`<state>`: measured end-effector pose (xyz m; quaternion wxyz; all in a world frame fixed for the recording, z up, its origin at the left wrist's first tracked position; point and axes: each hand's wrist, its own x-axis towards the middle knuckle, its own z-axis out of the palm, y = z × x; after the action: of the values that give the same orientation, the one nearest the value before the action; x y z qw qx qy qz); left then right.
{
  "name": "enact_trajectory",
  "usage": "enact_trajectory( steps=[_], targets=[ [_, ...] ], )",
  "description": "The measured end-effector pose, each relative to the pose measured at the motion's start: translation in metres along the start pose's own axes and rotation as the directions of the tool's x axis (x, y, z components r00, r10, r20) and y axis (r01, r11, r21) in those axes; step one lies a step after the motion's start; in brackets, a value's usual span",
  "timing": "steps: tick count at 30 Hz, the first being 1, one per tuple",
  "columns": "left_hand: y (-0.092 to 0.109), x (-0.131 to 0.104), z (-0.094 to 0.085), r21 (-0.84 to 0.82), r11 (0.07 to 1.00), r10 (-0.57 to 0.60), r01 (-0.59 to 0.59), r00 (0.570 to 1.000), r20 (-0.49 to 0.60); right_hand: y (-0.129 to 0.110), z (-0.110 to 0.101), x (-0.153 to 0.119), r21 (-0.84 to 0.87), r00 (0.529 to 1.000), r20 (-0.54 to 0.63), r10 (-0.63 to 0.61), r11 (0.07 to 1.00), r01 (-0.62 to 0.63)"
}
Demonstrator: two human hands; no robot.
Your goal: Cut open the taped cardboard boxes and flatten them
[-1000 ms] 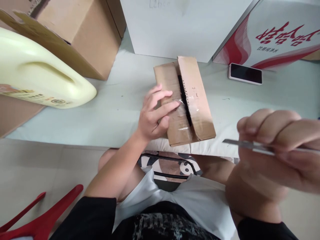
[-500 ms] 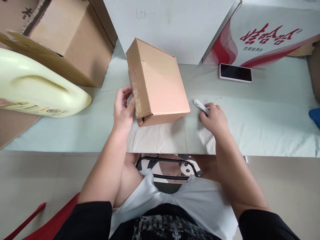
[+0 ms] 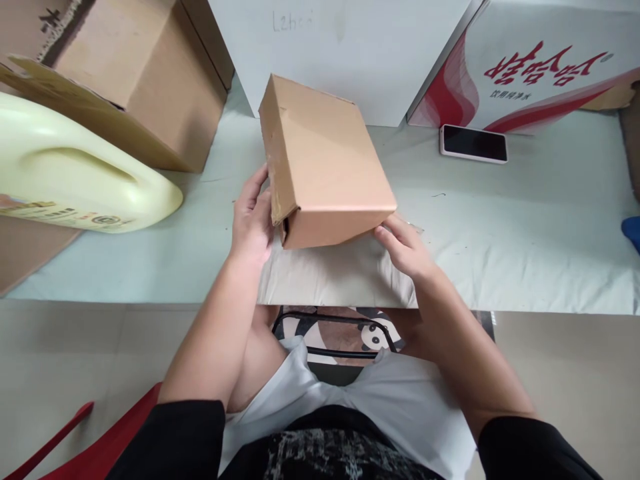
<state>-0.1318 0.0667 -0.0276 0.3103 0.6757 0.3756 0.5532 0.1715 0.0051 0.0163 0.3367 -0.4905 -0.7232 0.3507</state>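
Note:
A brown cardboard box (image 3: 335, 147) is tilted above the cloth-covered table, with a strip of clear tape and a ragged edge along its left side. My left hand (image 3: 253, 220) grips that left side, thumb near the lower corner and fingers partly hidden behind it. At the lower right corner, my right hand (image 3: 404, 245) holds the box with its fingers at the edge and partly beneath. A thin pale sliver (image 3: 417, 227) shows just beyond my right fingers, too small to make out. The box's underside is hidden.
A pale yellow jug (image 3: 90, 167) lies at the left before a large cardboard carton (image 3: 170, 87). A white box (image 3: 340, 60) and a red-and-white carton (image 3: 540, 73) stand behind. A phone (image 3: 474, 143) lies at the right on the green tablecloth (image 3: 540, 233); a blue item (image 3: 632, 235) sits at the far right.
My right hand has moved left from the small white tool to the box's lower right corner. The white tool no longer shows clearly. The box has shifted slightly right with my left hand.

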Motion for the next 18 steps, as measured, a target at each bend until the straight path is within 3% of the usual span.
enact_trajectory(
  steps=[1, 3, 6, 8, 11, 18],
  targets=[
    [0.006, 0.001, 0.002, -0.069, 0.996, -0.058, 0.057, 0.998, -0.010, 0.000, 0.000, 0.000, 0.080, 1.000, -0.008, -0.005, 0.997, 0.006],
    [0.022, 0.004, 0.007, -0.341, 0.894, -0.324, 0.292, 0.945, -0.040, -0.001, 0.000, 0.000, 0.197, 1.000, -0.009, -0.015, 0.980, 0.016],
    [0.042, 0.006, 0.017, -0.488, 0.774, -0.467, 0.404, 0.884, -0.008, 0.002, 0.004, -0.002, 0.303, 1.000, -0.019, 0.016, 0.953, -0.010],
    [0.044, 0.005, 0.022, -0.475, 0.774, -0.484, 0.419, 0.875, -0.017, 0.005, 0.007, -0.004, 0.350, 0.996, -0.061, 0.072, 0.936, -0.046],
    [0.034, 0.002, 0.025, -0.374, 0.847, -0.436, 0.377, 0.896, -0.085, 0.007, 0.011, -0.005, 0.362, 0.980, -0.122, 0.154, 0.927, -0.101],
    [0.019, -0.007, 0.022, -0.141, 0.948, -0.302, 0.284, 0.944, -0.131, -0.010, 0.010, -0.001, 0.479, 0.965, -0.122, 0.232, 0.865, -0.147]
  ],
)
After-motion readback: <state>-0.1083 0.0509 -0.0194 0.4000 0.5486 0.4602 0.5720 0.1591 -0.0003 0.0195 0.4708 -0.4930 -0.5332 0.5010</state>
